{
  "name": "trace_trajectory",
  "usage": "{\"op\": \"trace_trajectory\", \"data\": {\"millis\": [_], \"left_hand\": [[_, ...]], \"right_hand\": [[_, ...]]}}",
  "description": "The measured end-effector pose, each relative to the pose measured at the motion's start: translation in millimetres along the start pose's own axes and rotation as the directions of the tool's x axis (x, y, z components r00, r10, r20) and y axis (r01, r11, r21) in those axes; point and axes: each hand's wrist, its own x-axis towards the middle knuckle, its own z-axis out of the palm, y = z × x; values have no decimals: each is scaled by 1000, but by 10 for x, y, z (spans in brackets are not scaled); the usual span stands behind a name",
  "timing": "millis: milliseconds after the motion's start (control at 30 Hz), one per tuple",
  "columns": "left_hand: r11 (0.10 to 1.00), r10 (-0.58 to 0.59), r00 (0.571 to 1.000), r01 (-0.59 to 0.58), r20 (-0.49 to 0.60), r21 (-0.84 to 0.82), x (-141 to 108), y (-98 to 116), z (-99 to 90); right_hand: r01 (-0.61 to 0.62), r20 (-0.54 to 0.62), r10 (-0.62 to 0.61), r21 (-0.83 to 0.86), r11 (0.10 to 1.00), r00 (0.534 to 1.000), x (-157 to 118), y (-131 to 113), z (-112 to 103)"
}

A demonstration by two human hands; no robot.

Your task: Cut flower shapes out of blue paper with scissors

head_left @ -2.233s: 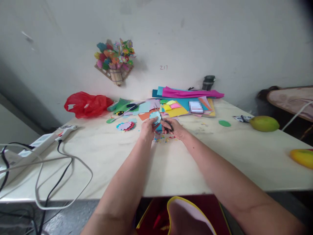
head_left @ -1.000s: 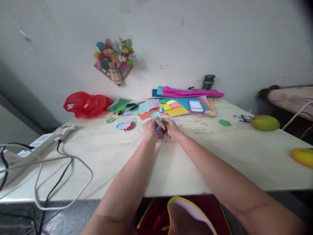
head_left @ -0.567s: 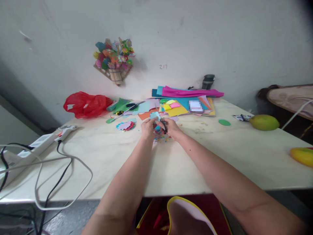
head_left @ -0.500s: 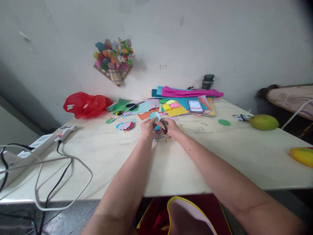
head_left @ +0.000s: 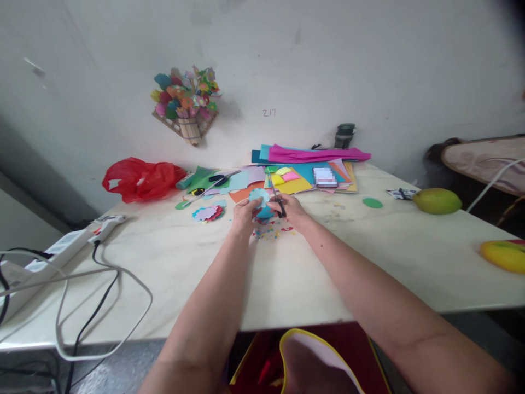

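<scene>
Working above the table (head_left: 176,262), gripping scissors (head_left: 280,208) in the right hand (head_left: 292,209), with a stack of already scalloped cutouts (head_left: 208,213) nearby, and pinching in the left hand (head_left: 244,214) a light-blue paper piece (head_left: 258,195), seemingly part-finished, scalloped on top but unclear below, over tiny scraps (head_left: 268,233).

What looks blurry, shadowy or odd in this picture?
Head view: soft, fairly even light; the flower bouquet casts a faint shadow on the wall; the scissors lack crisp detail; blocky pixels cover a flat rectangular item; the upper right corner darkens.
</scene>
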Motion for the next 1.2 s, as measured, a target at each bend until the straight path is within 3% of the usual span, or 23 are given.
{"op": "trace_trajectory", "data": {"millis": [467,833,1033,1200], "left_hand": [[998,-44,994,38,104,55,-15,8,-14],[1000,7,998,-8,70,14,50,-1,-75],[1000,4,998,-3,60,-20,28,2,-47],[998,-11,999,14,43,-57,26,-3,-31]], "right_hand": [[52,-33,-50,71,996,998,4,-58,-20],[31,211,-17,-62,998,977,17,26,-103],[37,288,-11,-87,996,958,20,68,-85],[38,280,-9,-99,994,960,34,102,-65]]}}
